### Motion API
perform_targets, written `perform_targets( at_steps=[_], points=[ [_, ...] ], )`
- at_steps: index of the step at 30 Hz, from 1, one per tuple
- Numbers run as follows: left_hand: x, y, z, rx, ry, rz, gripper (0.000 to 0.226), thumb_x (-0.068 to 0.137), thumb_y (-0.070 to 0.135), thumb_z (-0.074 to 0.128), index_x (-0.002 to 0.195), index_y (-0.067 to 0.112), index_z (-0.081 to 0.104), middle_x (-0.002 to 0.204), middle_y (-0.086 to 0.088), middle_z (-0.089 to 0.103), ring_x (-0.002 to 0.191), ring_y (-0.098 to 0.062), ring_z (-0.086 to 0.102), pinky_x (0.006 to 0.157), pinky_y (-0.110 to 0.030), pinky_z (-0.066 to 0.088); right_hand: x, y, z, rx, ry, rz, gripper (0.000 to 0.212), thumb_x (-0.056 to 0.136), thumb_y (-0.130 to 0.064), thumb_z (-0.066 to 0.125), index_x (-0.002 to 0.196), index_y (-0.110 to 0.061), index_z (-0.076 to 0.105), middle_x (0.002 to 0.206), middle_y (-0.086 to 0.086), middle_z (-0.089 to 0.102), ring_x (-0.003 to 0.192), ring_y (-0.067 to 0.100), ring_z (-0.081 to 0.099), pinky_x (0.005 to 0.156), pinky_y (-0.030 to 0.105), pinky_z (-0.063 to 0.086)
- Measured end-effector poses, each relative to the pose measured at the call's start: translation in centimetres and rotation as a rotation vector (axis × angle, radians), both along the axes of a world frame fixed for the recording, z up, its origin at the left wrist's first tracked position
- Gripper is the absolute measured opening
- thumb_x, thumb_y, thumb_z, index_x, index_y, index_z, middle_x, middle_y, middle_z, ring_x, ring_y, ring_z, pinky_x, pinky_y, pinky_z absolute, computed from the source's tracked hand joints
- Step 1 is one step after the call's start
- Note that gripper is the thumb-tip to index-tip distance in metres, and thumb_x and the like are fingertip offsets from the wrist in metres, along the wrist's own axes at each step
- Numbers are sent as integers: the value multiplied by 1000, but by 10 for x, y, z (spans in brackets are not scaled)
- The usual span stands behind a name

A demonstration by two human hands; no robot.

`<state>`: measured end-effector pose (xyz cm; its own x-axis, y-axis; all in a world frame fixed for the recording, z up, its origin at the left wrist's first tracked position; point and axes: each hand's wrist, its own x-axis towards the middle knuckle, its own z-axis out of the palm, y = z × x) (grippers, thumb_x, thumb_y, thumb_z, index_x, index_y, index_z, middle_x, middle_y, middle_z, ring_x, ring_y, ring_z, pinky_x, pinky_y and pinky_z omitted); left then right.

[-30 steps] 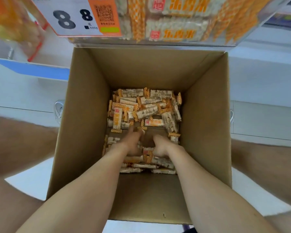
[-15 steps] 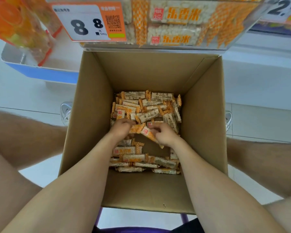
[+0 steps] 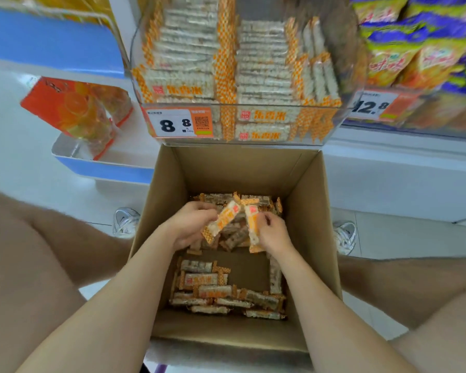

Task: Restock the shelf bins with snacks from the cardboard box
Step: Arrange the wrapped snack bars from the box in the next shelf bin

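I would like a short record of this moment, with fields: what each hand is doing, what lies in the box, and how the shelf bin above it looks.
left hand: grips a snack bar, held above the pile
right hand: grips a second bar, close beside the first
cardboard box: open; loose bars on the bottom, part of the floor bare
shelf bin: clear, just above the box, holds stacked rows of matching bars
price tag: on the bin front, reads 8.8
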<state>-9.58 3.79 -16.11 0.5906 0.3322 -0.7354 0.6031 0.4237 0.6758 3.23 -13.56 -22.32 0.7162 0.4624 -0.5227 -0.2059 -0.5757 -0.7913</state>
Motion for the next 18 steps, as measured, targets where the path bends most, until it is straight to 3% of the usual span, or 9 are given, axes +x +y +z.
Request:
perform_targets(
  at_steps=[3, 6, 10, 13, 16, 18],
  points=[
    [1, -11, 32, 10, -119, -49, 25, 103, 0, 53, 120, 14, 66, 112, -14, 78, 109, -27, 75, 94, -39, 61, -6, 1, 23, 173, 181, -82, 40, 103, -43, 63, 135, -20, 66, 123, -1, 74, 111, 21, 72, 93, 46, 61],
    [1, -18, 64, 111, -204, -170, 32, 102, 0, 56, 128, 14, 68, 116, -9, 78, 111, -22, 74, 91, -35, 60, -8, 3, 55, 339, 162, -20, 27, 106, -34, 61, 128, -25, 72, 119, 0, 78, 113, 21, 74, 100, 51, 58],
    [-1, -14, 100, 324, -217, -268, 42, 93, 2, 71, 128, 24, 68, 111, -2, 79, 103, -20, 76, 93, -42, 61, -11, 0, 102, 424, 43, 39, 31, 111, -31, 51, 135, -24, 69, 122, -4, 77, 116, 13, 72, 102, 43, 57],
    [-2, -14, 125, 419, -263, -194, 44, 91, 6, 76, 127, 29, 65, 103, -2, 79, 94, -22, 78, 87, -48, 64, -21, 3, 129, 407, -207, 120, 34, 110, -46, 48, 137, -35, 67, 124, -7, 71, 117, 7, 67, 105, 39, 53],
    [-3, -16, 158, 473, -365, -128, 34, 95, 12, 75, 121, 32, 63, 104, 12, 77, 96, -6, 75, 83, -38, 65, -33, 9, 163, 418, -472, 213, 37, 110, -46, 45, 144, -38, 58, 123, -12, 59, 121, 0, 55, 105, 17, 42],
    [-5, -12, 181, 465, -404, -93, 32, 95, 11, 74, 123, 25, 65, 114, 1, 74, 97, -13, 76, 87, -41, 65, -39, 12, 189, 449, -559, 240, 40, 110, -41, 49, 149, -32, 54, 131, -13, 56, 126, -4, 51, 104, 8, 37]
  ],
)
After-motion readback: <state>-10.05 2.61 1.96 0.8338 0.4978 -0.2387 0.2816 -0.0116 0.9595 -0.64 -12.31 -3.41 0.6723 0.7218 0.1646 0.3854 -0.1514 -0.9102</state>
